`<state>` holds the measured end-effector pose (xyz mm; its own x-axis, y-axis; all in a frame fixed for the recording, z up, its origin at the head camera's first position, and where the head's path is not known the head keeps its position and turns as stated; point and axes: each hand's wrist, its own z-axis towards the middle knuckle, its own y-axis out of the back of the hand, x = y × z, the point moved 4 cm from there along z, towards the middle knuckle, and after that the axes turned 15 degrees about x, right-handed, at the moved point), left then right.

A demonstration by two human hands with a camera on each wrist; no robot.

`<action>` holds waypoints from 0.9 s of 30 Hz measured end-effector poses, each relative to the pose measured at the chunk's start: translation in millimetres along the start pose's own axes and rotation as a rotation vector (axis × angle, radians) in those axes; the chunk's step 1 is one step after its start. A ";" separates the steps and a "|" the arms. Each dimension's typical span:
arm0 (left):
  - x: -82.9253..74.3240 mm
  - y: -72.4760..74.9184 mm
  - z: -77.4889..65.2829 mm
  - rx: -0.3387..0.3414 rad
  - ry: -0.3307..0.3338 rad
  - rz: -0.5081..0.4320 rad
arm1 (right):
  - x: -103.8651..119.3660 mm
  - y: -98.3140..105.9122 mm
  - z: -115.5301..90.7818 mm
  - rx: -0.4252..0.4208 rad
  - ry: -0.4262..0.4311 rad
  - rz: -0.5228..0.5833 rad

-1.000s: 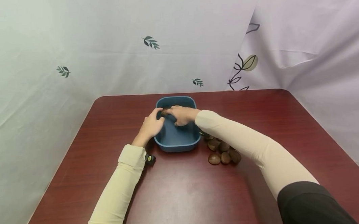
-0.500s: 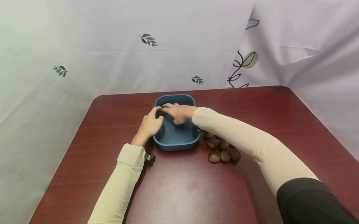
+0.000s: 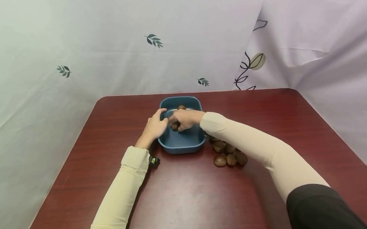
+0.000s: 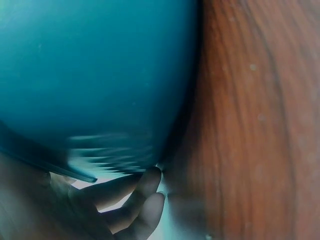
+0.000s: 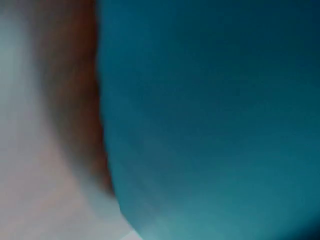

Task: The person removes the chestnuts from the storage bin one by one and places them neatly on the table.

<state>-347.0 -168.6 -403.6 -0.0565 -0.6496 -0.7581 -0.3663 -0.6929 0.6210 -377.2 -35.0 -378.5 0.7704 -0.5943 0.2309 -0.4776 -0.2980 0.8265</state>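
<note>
A blue plastic box [image 3: 182, 150] stands toward the far side of the table. My left hand [image 3: 154, 127] grips its left rim, thumb on the inner side; in the left wrist view its fingers [image 4: 149, 182] lie along the outer wall. Inside the box, my right hand [image 3: 187, 119] has its fingers curled round a brown chestnut [image 3: 175, 126], low over the box floor. Another chestnut [image 3: 181, 107] lies against the far wall, partly covered by the right hand. The right wrist view is blurred and filled mostly by the blue wall [image 5: 210, 110].
Several chestnuts [image 3: 219, 160] lie in a loose group on the table to the right of the box, some hidden under my right forearm. The dark red table [image 3: 181, 197] ends at a pale cloth [image 3: 122, 69] with leaf prints behind it.
My right hand has drawn back from the box's far left corner toward the middle, bringing a chestnut along. A chestnut at the far wall shows more now. The left hand stays on the rim.
</note>
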 end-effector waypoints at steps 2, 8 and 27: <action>-1.5 -0.4 0.1 -0.002 -0.005 -0.002 | 1.8 -2.3 -4.9 0.003 0.016 0.028; -7.0 0.0 1.1 -0.027 -0.014 0.005 | -1.8 -7.5 -26.4 -0.008 0.050 0.073; -2.8 -0.4 3.0 -0.002 -0.021 0.001 | 6.8 -11.5 -109.6 -0.184 0.187 0.200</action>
<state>-349.5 -165.6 -402.3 -0.0761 -0.6440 -0.7612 -0.3647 -0.6926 0.6224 -320.1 46.2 -330.2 0.7417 -0.4746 0.4740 -0.5559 -0.0395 0.8303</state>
